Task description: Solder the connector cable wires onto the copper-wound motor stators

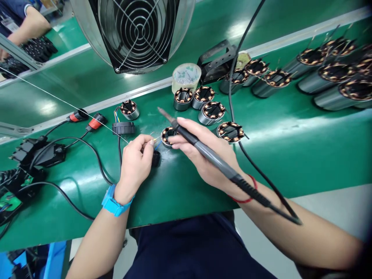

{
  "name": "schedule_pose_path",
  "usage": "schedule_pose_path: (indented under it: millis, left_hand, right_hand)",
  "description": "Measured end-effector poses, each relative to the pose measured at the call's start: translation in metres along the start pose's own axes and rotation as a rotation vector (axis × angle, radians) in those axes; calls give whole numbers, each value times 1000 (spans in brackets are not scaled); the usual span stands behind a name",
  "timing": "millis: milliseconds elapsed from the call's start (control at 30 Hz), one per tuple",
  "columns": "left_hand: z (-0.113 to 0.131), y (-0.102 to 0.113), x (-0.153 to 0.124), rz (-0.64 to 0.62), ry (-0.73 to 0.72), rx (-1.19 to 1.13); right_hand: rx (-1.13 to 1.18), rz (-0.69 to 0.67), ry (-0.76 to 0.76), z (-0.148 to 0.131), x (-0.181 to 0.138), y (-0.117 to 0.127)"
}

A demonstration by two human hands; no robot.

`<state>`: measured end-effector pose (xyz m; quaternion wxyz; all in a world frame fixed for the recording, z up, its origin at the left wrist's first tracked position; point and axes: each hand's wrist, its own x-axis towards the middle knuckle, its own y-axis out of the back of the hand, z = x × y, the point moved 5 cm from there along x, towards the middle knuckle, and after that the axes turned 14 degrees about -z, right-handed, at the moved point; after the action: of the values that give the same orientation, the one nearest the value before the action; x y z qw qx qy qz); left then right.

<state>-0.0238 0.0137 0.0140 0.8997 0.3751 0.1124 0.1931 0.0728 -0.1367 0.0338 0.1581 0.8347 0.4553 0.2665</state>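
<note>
My right hand (207, 155) is closed around a soldering iron (200, 147), whose tip points up and to the left above the bench. Below the iron, fingers of this hand reach a small motor stator (166, 136) with copper windings, which they partly cover. My left hand (136, 157) pinches a thin solder wire (72, 105) that runs in from the upper left. Yellow and blue leads (158, 145) show between its fingertips and the stator. A black round part (156, 159) lies beside the left hand, mostly hidden by it.
Several stators (213, 113) stand right of centre, with taller ones (334, 79) beyond. A tape roll (186, 77) and a black metal bracket (216, 62) stand behind. A fan (139, 33) hangs overhead. Cabled black parts (43, 151) lie left. Another person's arm (35, 25) is at upper left.
</note>
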Motion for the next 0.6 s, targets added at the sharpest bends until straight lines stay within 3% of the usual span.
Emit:
schedule_pose_path:
  millis: [167, 433, 600]
  left_hand:
    - [1, 0, 1, -2, -6, -12]
    - [2, 1, 1, -4, -22, -17]
    - [2, 1, 0, -4, -20, -11]
  right_hand:
    - [-9, -187, -20, -7, 21, -5]
    - [-33, -49, 100, 9, 18, -26]
    - [-45, 37, 138, 10, 17, -24]
